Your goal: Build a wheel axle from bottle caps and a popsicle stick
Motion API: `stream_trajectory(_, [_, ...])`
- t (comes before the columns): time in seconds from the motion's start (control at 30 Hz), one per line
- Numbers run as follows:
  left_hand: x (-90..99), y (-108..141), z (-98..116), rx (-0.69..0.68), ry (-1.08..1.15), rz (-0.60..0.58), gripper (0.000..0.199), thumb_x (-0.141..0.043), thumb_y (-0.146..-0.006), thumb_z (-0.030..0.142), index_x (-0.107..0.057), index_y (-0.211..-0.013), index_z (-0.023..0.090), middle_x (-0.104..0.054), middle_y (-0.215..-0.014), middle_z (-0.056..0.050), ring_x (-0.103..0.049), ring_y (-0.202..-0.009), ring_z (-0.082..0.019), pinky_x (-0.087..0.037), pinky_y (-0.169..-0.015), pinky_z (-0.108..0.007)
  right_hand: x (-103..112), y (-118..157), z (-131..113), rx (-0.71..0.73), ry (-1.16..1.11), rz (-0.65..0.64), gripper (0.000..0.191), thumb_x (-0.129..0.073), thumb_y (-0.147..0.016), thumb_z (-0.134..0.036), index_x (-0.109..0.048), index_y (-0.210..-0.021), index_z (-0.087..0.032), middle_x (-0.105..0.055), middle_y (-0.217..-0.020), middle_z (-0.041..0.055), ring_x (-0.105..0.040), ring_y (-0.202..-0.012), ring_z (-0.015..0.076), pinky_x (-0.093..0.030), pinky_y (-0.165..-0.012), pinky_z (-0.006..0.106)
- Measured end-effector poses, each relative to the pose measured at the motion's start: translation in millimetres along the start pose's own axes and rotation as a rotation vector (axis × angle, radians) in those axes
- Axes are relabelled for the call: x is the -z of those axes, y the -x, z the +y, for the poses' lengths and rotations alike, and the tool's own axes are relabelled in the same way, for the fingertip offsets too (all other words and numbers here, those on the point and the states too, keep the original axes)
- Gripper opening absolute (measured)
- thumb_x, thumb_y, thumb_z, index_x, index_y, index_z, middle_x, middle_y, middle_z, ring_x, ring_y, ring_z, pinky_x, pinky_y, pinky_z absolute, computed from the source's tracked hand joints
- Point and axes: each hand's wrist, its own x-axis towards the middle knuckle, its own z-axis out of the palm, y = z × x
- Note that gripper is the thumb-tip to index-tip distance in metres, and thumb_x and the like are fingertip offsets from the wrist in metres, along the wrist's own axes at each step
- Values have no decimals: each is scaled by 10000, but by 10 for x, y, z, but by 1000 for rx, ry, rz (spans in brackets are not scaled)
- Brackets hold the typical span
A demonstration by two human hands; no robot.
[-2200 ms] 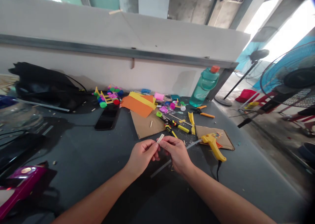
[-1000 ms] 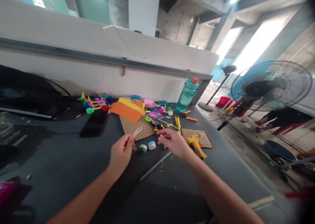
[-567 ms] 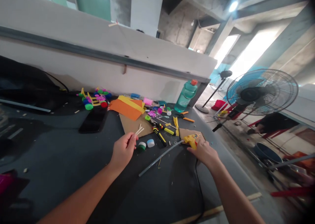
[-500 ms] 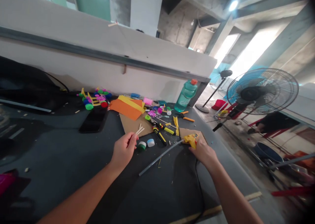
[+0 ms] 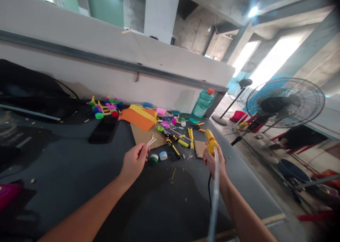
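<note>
L hand (image 5: 134, 160) pinches a few thin pale sticks (image 5: 151, 141) btw thumb & fingers, held just above the bench (image 5: 63, 157). Sticks look v. light, prob. wood & brittle: too hard a squeeze could snap them, too loose & they'd slip. Best hold is prob. near one end, fingertips only.

R hand (image 5: 214, 162) is clenched round a yellow glue gun (image 5: 210, 141), lifted clear of the bench, nose pointing away from the person. Gun looks light, plastic, easiest to hold by the handle, mostly covered by the hand here. Black cord (image 5: 209, 190) hangs below it & could drag, so it needs slack. Long clear glue stick (image 5: 215, 199) runs from that hand down toward the camera; can't tell if it's in the back of the gun or just held alongside. Looks smooth & a bit bendy, so prob. safest gripped near the gun, not by the far end.

Near L hand: green cap (image 5: 153, 159) & white cap (image 5: 163, 156) on the bench, just beside a cardboard sheet (image 5: 146, 137). Further off: orange paper (image 5: 138, 118), phone (image 5: 103, 130).
</note>
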Motion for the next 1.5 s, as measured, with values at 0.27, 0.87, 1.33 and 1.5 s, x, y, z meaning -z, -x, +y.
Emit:
stream_trajectory(0.27, [35, -38, -12, -2, -55, 47, 327, -422, -902, 448, -570, -760, 193, -536, -618, 28, -579, -544, -130, -470, -530, -214, -691, 118, -385, -206, -665, -382, 179, -548, -738, -247, -542, -904, -182, -401, -586, -69, -325, -417, 56, -323, -343, 154])
stream_trajectory(0.87, [18, -22, 12, -5, -168, -47, 304, -436, -892, 419, -592, -768, 190, -588, -645, 12, -591, -561, -129, -464, -511, -203, -668, 444, -156, -334, -545, -732, 317, -558, -838, -425, -605, -1000, -157, -602, -823, 57, -402, -460, 57, -328, -349, 175])
stream_trajectory(1.33, [37, -25, -56, -67, -267, -70, 323, -389, -925, 406, -579, -771, 195, -580, -630, 6, -587, -588, -144, -454, -551, -225, -676, 502, -184, -328, -356, -761, 421, -518, -846, -563, -574, -935, -155, -565, -647, -5, -403, -383, 52, -322, -341, 177])
stream_trajectory(1.5, [33, -15, -40, -102, -315, -84, 310, -383, -932, 377, -581, -775, 196, -597, -644, 6, -588, -593, -140, -443, -555, -222, -680, 525, -152, -327, -317, -791, 435, -493, -861, -566, -578, -916, -143, -464, -540, -51, -371, -363, 52, -318, -350, 180])
